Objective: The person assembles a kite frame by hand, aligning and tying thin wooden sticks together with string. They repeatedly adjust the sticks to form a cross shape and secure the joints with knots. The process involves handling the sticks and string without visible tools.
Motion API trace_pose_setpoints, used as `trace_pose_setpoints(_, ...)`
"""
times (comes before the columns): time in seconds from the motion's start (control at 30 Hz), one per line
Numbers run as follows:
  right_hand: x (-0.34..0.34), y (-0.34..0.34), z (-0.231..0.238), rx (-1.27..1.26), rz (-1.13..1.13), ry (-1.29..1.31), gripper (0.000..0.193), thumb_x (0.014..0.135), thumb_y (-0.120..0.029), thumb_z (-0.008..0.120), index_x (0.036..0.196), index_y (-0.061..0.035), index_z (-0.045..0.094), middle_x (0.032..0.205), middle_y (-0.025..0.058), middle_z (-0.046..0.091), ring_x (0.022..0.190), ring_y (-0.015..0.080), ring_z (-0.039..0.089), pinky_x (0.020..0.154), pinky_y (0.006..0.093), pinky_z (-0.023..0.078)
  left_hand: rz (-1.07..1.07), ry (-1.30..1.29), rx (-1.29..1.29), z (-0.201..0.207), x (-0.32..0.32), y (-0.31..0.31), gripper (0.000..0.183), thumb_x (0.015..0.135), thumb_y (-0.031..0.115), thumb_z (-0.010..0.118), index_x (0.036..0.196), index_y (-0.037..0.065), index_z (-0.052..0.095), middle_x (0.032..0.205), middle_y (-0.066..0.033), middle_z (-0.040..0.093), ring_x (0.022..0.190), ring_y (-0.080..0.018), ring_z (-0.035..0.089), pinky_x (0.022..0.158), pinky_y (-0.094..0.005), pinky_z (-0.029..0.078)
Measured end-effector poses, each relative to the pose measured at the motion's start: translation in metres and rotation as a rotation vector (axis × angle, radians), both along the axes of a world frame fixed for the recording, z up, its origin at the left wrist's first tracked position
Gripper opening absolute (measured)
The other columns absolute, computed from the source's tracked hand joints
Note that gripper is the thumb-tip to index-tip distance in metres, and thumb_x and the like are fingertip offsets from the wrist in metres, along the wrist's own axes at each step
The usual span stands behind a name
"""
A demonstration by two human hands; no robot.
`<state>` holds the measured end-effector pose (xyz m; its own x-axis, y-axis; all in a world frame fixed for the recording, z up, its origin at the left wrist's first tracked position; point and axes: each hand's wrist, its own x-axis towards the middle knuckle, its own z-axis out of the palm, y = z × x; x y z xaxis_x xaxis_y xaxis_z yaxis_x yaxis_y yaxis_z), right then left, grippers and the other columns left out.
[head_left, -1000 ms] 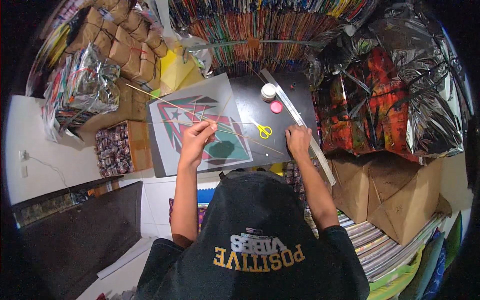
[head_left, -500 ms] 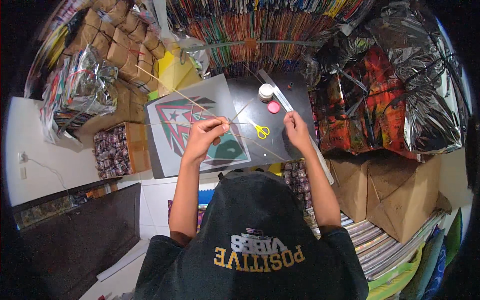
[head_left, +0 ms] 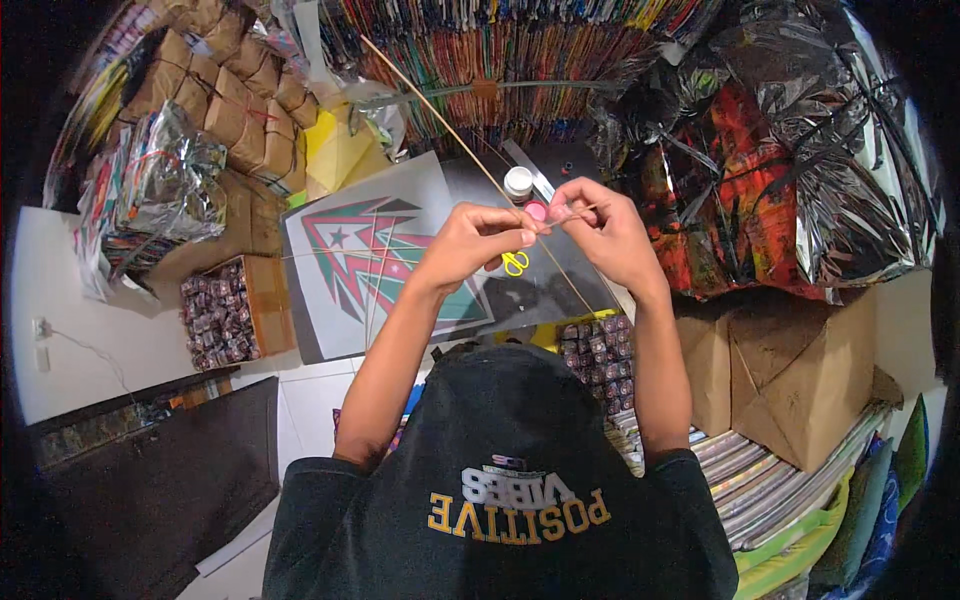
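Note:
Thin bamboo sticks (head_left: pixel 430 105) cross over the table, one long one slanting from far left to near right. My left hand (head_left: pixel 468 248) pinches them near their crossing, thumb against the fingers. Close beside it, my right hand (head_left: pixel 612 238) is closed in a pinch on the thin end of a stick; the fingertips hide the exact grip. Below the left hand lies a pale sheet (head_left: pixel 330 300) with a red, green and black angular pattern and a star. Yellow-handled scissors (head_left: pixel 515 264) lie under the hands, partly covered.
On the dark table (head_left: pixel 520 300) stand a white jar (head_left: pixel 518 183) and a pink lid (head_left: pixel 535 210), beside a metal ruler (head_left: pixel 543 188). Dense stacks of coloured sheets (head_left: pixel 490 50) line the far edge. Wrapped bundles (head_left: pixel 720 180) crowd the right; an open carton (head_left: pixel 265 305) stands left.
My right hand has come left from beside the ruler to the sticks and closed on one. My left hand has moved right, and the long stick has swung to a steeper slant.

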<state>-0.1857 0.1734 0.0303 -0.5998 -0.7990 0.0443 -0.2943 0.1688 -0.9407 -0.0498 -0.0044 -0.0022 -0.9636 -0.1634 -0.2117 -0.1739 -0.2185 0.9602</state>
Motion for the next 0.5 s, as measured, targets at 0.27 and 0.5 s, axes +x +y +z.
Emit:
trace_pose_setpoints(0.27,-0.016,0.034,0.008,-0.08,-0.324,0.09,0.007,0.092,-0.008,0.067,0.095,-0.0027,0.066,0.068,-0.0099,0.036,0.063,0.0012,0.032,0.055,0.0205,0.027,0.062,-0.003,0.027,0.003,0.012,-0.02,0.017,0.088,0.018,0.073,0.093,0.001,0.074,0.078,0.0027,0.061,0.062,-0.002,0.045,0.05,-0.0201,0.03)
trace_pose_setpoints(0.5,-0.021,0.047,0.023,-0.133,-0.452,0.147,0.007,0.095,-0.008,0.066,0.096,-0.0005,0.066,0.069,-0.0108,0.037,0.064,-0.0001,0.032,0.055,0.0185,0.026,-0.001,-0.002,0.028,0.004,0.02,-0.023,0.019,0.09,0.023,0.073,0.094,0.004,0.075,0.08,0.0036,0.065,0.065,-0.0013,0.049,0.051,-0.0187,0.035)
